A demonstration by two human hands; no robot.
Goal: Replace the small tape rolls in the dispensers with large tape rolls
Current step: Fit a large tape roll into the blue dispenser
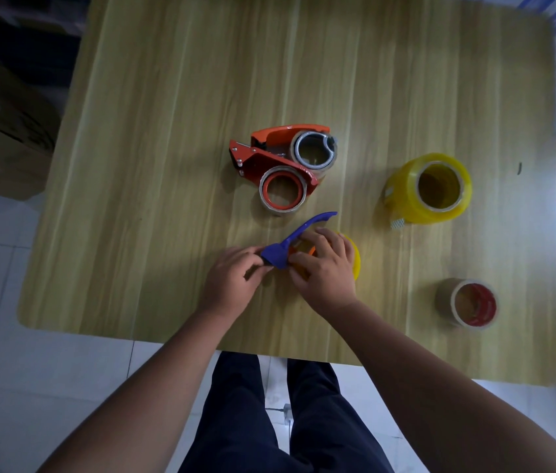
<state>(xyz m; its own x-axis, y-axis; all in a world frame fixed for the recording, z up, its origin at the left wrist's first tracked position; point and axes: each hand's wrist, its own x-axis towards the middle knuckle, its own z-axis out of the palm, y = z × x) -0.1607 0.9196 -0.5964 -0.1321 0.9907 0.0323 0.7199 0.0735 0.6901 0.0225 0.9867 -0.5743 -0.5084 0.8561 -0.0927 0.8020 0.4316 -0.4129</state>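
Observation:
A blue tape dispenser (290, 244) lies near the table's front middle, its handle pointing up and right. My left hand (232, 281) pinches its lower end. My right hand (324, 268) curls over a yellow tape roll (355, 257) that sits in or against the dispenser; the hand hides most of the roll. Farther back lies a red dispenser (269, 155) with a small clear roll (314, 151) at its right end. A small roll with a red core (281, 192) rests against its front. A large yellow roll (430, 189) stands at the right.
A small brown roll with a red core (471, 302) stands near the front right of the wooden table (150, 165). Cardboard boxes (0, 131) sit on the floor to the left. My legs show below the table's front edge.

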